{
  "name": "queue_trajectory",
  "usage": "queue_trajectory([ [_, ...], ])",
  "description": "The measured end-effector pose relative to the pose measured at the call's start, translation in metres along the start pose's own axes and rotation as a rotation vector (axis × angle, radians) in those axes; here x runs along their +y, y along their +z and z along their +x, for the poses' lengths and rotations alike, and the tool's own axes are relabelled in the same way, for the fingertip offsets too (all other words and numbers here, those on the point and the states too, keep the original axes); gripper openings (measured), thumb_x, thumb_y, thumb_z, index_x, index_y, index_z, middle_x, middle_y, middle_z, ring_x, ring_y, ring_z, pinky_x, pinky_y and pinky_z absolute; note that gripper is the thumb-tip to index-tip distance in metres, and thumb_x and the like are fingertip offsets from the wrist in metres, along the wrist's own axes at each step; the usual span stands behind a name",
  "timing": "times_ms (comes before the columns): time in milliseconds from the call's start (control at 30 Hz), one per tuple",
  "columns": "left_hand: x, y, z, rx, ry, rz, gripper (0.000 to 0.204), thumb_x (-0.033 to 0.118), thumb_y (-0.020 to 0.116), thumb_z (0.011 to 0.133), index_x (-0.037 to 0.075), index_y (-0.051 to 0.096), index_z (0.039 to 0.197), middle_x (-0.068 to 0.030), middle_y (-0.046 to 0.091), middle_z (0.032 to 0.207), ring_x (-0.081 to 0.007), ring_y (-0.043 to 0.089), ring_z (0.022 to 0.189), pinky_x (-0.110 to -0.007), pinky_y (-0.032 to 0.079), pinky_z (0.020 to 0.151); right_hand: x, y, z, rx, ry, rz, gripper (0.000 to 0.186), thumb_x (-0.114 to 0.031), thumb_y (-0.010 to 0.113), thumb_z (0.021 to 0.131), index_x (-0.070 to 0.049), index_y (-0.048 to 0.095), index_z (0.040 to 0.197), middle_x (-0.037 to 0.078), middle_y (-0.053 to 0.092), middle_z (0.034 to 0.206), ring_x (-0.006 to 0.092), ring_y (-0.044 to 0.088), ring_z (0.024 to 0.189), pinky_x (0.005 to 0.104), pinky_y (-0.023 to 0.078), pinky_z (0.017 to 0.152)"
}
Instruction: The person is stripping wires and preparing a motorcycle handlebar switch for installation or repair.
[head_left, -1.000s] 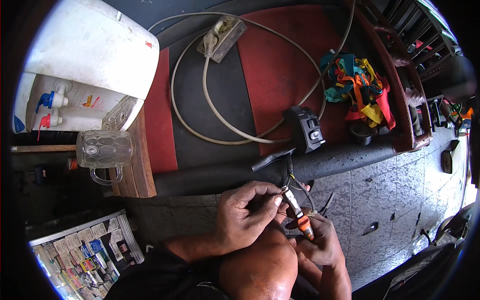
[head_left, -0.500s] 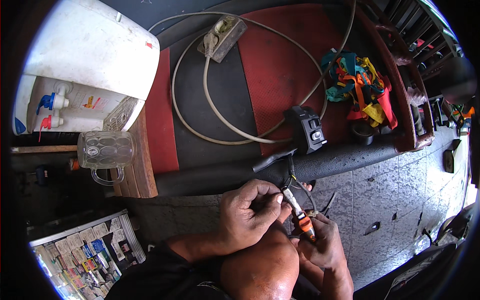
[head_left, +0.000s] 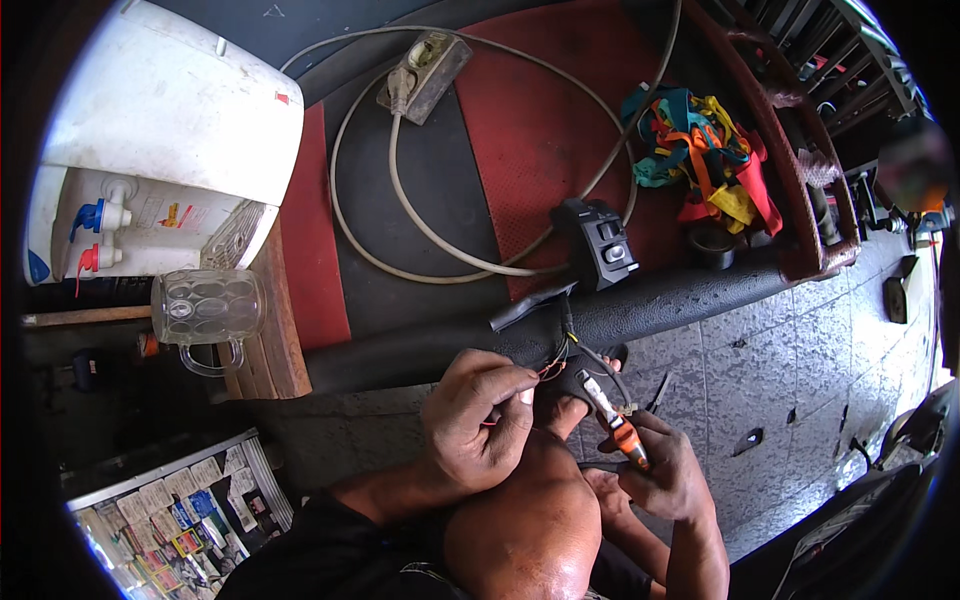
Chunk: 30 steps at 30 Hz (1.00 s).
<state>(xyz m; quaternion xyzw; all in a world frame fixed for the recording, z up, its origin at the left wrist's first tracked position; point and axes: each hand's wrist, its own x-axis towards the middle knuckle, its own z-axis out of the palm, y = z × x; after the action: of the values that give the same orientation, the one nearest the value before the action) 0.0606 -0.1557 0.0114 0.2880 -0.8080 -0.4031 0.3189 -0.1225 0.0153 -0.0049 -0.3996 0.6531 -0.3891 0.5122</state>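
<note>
My left hand point(head_left: 478, 420) pinches thin coloured wires point(head_left: 553, 366) between thumb and forefinger, below the padded bench edge. These wires come from a black handlebar switch housing point(head_left: 605, 245) lying on the bench. My right hand point(head_left: 662, 465) is closed on an orange-handled cutter point(head_left: 626, 438), whose pale metal tip points up-left, just right of the pinched wires and apart from my left fingers. A grey sheathed cable point(head_left: 610, 370) runs down from the split wires toward my right hand. My bare knee point(head_left: 520, 520) is beneath both hands.
The red-and-black bench point(head_left: 525, 120) holds a coiled cord with socket block point(head_left: 425, 78), coloured straps point(head_left: 700, 160) and a black cup point(head_left: 710, 247). At left are a white water dispenser point(head_left: 170, 90), glass mug point(head_left: 208, 310) and display case point(head_left: 175, 515). Tiled floor point(head_left: 760, 370) lies right.
My left hand has shifted left with the wires, and my right hand right with the cutter. The cutter's tip has parted from my left fingertips. The whole view has shifted slightly.
</note>
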Motion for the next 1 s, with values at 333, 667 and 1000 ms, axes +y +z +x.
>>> queue_trajectory([
  [333, 0.004, 0.001, 0.0, -0.028, 0.049, 0.119, 0.028, -0.012, 0.072, 0.077, -0.002, 0.071, 0.103, -0.0115, 0.049, 0.107, -0.0074, 0.052, 0.072, -0.021, 0.044, 0.06, -0.005, 0.015, 0.011, -0.007, -0.02, 0.034, 0.047, 0.0, 0.06, 0.066, 0.005, 0.066, 0.113, 0.025, 0.062, 0.115, 0.0388, 0.066, 0.101, 0.0414, 0.053, 0.087],
  [667, 0.003, 0.004, -0.001, -0.02, 0.018, 0.129, 0.022, -0.01, 0.076, 0.077, -0.004, 0.072, 0.097, -0.0121, 0.048, 0.107, -0.0117, 0.059, 0.08, -0.022, 0.051, 0.066, -0.027, 0.018, 0.002, 0.052, 0.067, -0.153, 0.038, 0.003, 0.063, 0.067, 0.006, 0.066, 0.105, 0.026, 0.064, 0.11, 0.0437, 0.066, 0.094, 0.0416, 0.055, 0.081],
  [1000, -0.001, 0.004, -0.002, -0.012, 0.053, 0.224, 0.018, -0.012, 0.075, 0.075, -0.004, 0.069, 0.09, -0.0121, 0.048, 0.104, -0.0115, 0.058, 0.075, -0.023, 0.05, 0.063, -0.041, 0.019, -0.001, 0.165, -0.002, -0.24, 0.032, -0.012, 0.082, 0.071, 0.001, 0.063, 0.092, 0.016, 0.054, 0.078, 0.0363, 0.055, 0.065, 0.0431, 0.044, 0.057],
])
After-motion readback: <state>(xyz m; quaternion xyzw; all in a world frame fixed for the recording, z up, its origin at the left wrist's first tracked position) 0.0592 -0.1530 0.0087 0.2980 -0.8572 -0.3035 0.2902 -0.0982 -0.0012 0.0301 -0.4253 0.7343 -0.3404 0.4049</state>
